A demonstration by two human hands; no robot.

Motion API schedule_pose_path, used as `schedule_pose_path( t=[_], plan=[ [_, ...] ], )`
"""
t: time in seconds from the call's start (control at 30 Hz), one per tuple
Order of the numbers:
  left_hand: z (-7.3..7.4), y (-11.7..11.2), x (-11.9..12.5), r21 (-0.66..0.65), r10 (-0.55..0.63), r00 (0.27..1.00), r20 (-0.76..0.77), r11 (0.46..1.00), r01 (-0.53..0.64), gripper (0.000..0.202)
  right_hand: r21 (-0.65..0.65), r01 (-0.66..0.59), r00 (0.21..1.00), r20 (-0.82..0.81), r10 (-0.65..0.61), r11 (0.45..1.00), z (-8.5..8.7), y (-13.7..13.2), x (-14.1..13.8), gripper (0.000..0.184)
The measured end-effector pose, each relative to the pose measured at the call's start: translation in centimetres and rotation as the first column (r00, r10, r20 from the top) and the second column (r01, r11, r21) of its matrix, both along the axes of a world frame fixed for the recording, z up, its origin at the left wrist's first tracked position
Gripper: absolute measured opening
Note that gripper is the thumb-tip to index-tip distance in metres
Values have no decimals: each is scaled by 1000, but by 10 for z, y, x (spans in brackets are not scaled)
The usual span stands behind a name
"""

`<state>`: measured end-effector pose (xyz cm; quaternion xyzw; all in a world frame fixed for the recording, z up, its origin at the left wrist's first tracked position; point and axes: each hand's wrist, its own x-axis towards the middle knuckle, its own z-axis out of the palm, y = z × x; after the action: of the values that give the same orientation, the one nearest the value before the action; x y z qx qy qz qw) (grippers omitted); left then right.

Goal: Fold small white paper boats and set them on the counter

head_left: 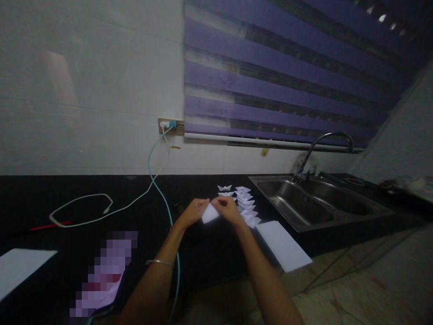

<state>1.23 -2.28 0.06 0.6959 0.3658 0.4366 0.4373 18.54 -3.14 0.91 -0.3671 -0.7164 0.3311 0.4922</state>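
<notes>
We look from one camera worn on the head, facing forward and down across the dark countertop (84, 185) to the wall (101, 90) behind it. Our wide view sets the left hand (195, 211) and right hand (228, 210) near its middle, with our forearms (158, 271) closest, at the bottom edge.

Seen from its middle, the black countertop (203, 253) carries folded paper boats (246, 201) at two o'clock and flat white paper (283, 246) at four. A looped white cable (107, 211) and a red object (50, 225) lie near nine, a white sheet (23, 271) and a blurred purple item (108, 266) near eight, a teal cable (167, 208) from eleven to seven
</notes>
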Motion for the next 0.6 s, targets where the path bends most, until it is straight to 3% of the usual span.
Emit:
schedule_pose_path(
  t=[0.3,0.43,0.6],
  plan=[
    [-4,-4,0,-71,-80,992,-94,995,74,52,-2,118,993,-29,-118,993,-1,4,-1,28],
    [-3,-3,-1,-22,-108,982,-152,994,106,61,-7,233,967,-107,-232,973,-6,10,1,27],
    [-3,-6,3,-57,-95,990,-105,994,90,60,14,274,957,-102,-272,962,-11,14,0,28]
  ],
)
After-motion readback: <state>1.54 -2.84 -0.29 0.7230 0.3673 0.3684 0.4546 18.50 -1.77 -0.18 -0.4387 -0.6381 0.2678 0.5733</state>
